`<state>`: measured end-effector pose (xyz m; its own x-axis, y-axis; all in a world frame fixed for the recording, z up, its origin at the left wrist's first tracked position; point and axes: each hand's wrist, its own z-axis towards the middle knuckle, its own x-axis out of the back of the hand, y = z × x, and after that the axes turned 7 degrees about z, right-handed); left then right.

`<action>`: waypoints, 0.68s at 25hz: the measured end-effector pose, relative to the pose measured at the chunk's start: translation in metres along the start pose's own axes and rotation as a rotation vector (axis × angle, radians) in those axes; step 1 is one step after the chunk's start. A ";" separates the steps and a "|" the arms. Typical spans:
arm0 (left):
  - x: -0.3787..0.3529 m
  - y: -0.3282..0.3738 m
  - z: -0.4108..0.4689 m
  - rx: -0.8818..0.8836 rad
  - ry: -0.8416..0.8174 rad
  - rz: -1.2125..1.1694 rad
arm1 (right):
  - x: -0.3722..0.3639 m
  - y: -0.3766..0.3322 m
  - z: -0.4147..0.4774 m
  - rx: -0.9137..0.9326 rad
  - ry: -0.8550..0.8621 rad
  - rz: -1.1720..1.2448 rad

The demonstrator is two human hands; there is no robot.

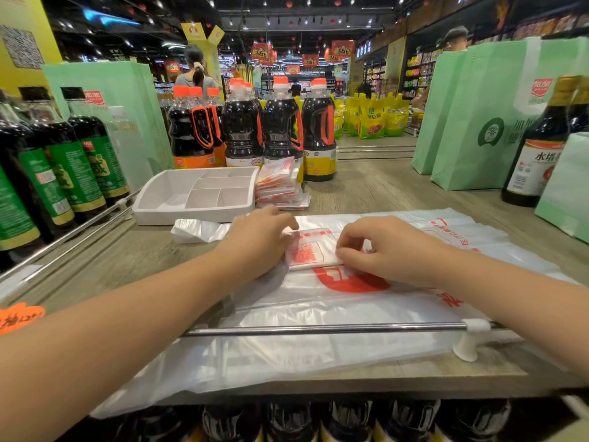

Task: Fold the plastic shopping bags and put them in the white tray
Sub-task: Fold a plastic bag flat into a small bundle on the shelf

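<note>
**Packet pinned flat, tray waiting far left**

Folded bag (310, 248) sits dead centre on the shelf, a small thick white rectangle with a red printed square on top, and both hands are on it. The left hand (258, 240) lies over its left edge, fingers bent and close together, pressing the plastic down; the thumb is hidden. The right hand (382, 250) comes in from the right with curled fingers, the tips pinching the right edge. My read: slippery film springs open, so both ends are held to set the creases.

Under the packet lies the spread of flat bags (350, 301), thin, glossy and half see-through with big red print. It drapes over the near edge of the shelf and passes under the metal rail (318, 329). It makes a smooth pad to fold on, with the next bag already in place.

Just far-left, a crumpled bag (197, 230) lies loose against the white tray (191, 215), a rigid plastic box with rounded corners and dividers. I see no bag in its compartments. Touching the tray's right side is a stack of folded bags (280, 186), leaning a little.

Further out, dark sauce bottles (280, 122) with orange caps line the far edge, and pale green tote bags (478, 116) stand at right on the wood-grain shelf (366, 186).
</note>
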<state>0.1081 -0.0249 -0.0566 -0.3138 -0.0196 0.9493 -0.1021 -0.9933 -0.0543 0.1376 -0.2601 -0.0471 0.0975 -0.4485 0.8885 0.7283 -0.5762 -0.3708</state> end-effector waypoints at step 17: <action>0.002 0.017 -0.009 -0.078 -0.528 0.054 | -0.018 -0.001 0.017 -0.176 -0.428 -0.234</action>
<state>0.0971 -0.0410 -0.0587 0.1944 -0.1454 0.9701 -0.1754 -0.9782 -0.1115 0.1467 -0.2399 -0.0579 0.2408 0.0047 0.9706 0.6425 -0.7503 -0.1557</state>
